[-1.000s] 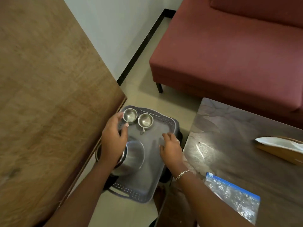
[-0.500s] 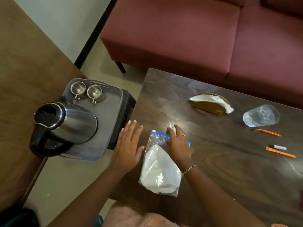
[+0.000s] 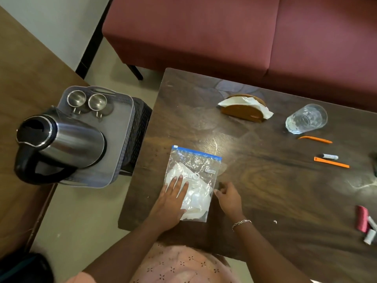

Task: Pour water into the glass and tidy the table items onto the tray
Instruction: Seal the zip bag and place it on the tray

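Glass sat far right on the table, apart from the tray. Your left hand pressed flat on the bag; your right hand curled at its edge, grip unclear.

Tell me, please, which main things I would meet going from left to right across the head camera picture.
kettle → zip bag → napkin holder → glass → red thread spool
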A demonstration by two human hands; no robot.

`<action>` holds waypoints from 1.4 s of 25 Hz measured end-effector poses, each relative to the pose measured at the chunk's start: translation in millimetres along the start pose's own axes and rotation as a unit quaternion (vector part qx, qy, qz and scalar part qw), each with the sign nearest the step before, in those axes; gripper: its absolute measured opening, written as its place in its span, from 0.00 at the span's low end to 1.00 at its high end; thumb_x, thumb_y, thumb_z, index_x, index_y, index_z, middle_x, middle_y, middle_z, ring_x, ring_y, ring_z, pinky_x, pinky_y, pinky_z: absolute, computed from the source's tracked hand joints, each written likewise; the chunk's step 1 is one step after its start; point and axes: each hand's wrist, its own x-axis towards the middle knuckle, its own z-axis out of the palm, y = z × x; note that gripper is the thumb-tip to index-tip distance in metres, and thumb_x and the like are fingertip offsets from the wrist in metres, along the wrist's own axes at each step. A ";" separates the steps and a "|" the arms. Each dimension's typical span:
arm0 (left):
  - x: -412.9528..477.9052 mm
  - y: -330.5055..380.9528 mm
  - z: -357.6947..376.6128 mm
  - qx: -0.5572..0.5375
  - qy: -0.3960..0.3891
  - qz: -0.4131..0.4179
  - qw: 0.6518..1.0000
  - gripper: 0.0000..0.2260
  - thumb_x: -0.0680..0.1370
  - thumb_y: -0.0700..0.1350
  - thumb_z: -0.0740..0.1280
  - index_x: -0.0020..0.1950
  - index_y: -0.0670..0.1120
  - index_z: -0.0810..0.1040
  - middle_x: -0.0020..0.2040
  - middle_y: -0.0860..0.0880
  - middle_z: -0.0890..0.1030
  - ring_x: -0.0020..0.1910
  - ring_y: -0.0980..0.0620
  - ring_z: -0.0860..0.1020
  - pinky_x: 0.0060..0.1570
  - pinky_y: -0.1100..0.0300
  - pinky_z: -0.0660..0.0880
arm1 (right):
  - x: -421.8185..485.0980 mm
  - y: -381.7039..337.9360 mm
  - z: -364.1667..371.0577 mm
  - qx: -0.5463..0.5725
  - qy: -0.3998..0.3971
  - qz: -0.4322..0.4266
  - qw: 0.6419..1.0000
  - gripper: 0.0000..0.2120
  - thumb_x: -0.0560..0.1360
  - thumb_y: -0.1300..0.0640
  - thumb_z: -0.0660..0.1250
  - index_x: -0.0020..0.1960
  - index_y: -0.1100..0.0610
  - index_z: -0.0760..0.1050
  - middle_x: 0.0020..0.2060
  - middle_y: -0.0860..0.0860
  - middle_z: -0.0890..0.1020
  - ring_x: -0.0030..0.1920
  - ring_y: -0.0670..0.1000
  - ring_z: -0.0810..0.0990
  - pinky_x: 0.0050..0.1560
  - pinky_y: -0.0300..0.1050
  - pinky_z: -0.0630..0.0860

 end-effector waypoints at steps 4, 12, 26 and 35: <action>-4.6 6.6 11.8 -0.019 -0.021 -0.049 0.998 0.43 0.70 0.59 0.68 0.75 0.43 0.50 0.75 0.40 0.47 0.75 0.39 0.55 0.69 0.48 0.52 | -1.8 14.8 15.4 0.144 -0.083 0.118 0.979 0.11 0.71 0.59 0.70 0.48 0.58 0.70 0.38 0.53 0.76 0.36 0.50 0.72 0.36 0.44 0.71; -13.7 8.6 32.8 -0.039 -0.107 -0.088 0.990 0.38 0.78 0.60 0.56 0.75 0.45 0.34 0.72 0.42 0.28 0.75 0.41 0.36 0.73 0.46 0.40 | -3.8 14.0 36.4 0.141 -0.105 0.097 0.980 0.10 0.68 0.64 0.71 0.35 0.58 0.70 0.38 0.56 0.80 0.40 0.56 0.80 0.44 0.50 0.78; -13.9 -18.0 -92.5 -0.561 0.139 -0.260 0.774 0.22 0.78 0.49 0.62 0.70 0.43 0.65 0.66 0.44 0.72 0.62 0.47 0.73 0.54 0.59 0.69 | -74.7 -38.4 -51.5 0.050 -0.068 -0.238 0.968 0.11 0.72 0.67 0.66 0.38 0.53 0.71 0.32 0.46 0.79 0.35 0.44 0.78 0.32 0.32 0.72; -45.8 6.5 -223.5 -0.644 0.348 -0.062 0.679 0.08 0.79 0.37 0.60 0.52 0.41 0.79 0.34 0.51 0.85 0.39 0.58 0.82 0.49 0.65 0.76 | -110.8 -49.2 -112.8 0.230 -0.056 -0.289 0.928 0.26 0.47 0.41 0.79 0.34 0.55 0.72 0.28 0.50 0.74 0.29 0.43 0.72 0.30 0.30 0.68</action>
